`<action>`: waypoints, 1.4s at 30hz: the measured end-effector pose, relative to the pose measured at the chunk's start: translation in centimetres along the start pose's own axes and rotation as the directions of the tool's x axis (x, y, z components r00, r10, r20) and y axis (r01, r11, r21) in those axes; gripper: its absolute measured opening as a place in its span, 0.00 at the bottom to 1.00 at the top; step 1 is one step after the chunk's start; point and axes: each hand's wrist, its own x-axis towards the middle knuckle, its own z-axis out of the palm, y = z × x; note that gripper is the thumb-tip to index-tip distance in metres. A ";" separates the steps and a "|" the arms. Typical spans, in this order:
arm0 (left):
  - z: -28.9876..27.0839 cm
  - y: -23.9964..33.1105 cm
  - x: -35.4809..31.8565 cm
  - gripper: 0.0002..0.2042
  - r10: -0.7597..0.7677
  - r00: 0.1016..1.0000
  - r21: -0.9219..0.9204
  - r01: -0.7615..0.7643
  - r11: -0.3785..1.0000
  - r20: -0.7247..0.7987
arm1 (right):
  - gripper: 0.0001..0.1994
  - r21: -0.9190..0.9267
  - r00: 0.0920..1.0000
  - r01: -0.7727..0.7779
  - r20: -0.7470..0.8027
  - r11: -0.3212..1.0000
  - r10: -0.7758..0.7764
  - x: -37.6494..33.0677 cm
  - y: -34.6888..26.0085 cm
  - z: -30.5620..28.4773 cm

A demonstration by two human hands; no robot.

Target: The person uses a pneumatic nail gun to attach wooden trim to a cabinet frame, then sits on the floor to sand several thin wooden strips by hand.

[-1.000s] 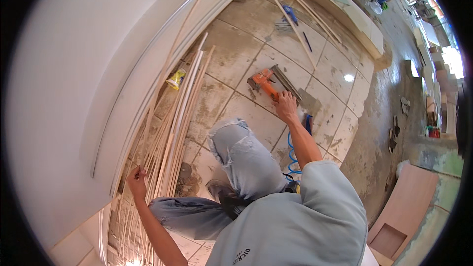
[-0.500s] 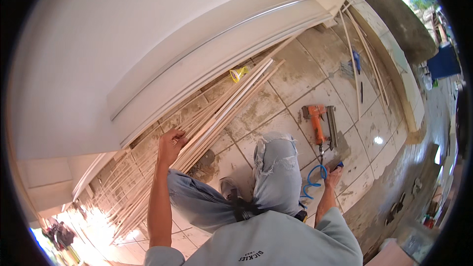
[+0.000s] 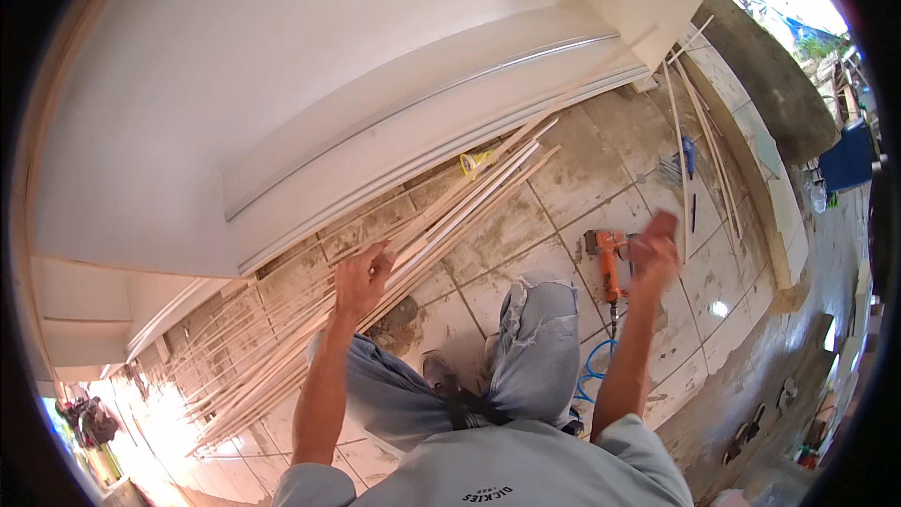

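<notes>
My left hand [image 3: 364, 280] is closed on a thin wooden strip [image 3: 563, 101] whose far end rises in front of the white cabinet's base. Beneath this hand, a bundle of long wooden strips [image 3: 460, 205] lies slantwise over the floor. My right hand [image 3: 655, 258] is raised and smeared by motion, just right of an orange nail gun [image 3: 608, 263]; whether it holds anything is unclear. A blue coiled air hose [image 3: 589, 371] runs from the nail gun's lower end beside my knee.
A long white cabinet [image 3: 422, 145] bounds the far left side. A yellow roll [image 3: 475, 162] lies against its base. Farther right are more strips [image 3: 713, 145], a blue tool [image 3: 688, 158] and a thin black stick [image 3: 694, 213] on the dirty tiles [image 3: 497, 244].
My right hand has moved up and away from the hose to beside the nail gun. My left hand has shifted right, and the strip's far end has risen over the cabinet base.
</notes>
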 end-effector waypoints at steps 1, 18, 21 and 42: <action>0.2 0.6 0.3 0.18 0.021 1.000 0.030 -0.021 0.999 0.000 | 0.11 -0.194 0.976 0.090 0.214 0.977 -0.048 -0.3 0.8 2.2; -6.1 4.2 -5.0 0.09 0.066 0.989 0.049 -0.061 0.997 -0.129 | 0.28 -0.033 0.025 0.997 0.992 -0.069 -0.125 0.6 3.0 15.8; -6.9 3.9 -5.2 0.09 0.093 0.988 0.115 -0.078 0.990 -0.127 | 0.27 -0.100 0.042 0.974 0.961 -0.203 -0.272 3.2 2.0 15.4; -6.7 5.1 -3.1 0.07 0.253 0.945 0.238 -0.202 0.950 -0.207 | 0.14 0.251 -0.211 0.956 0.948 0.154 -0.236 -15.1 3.1 20.0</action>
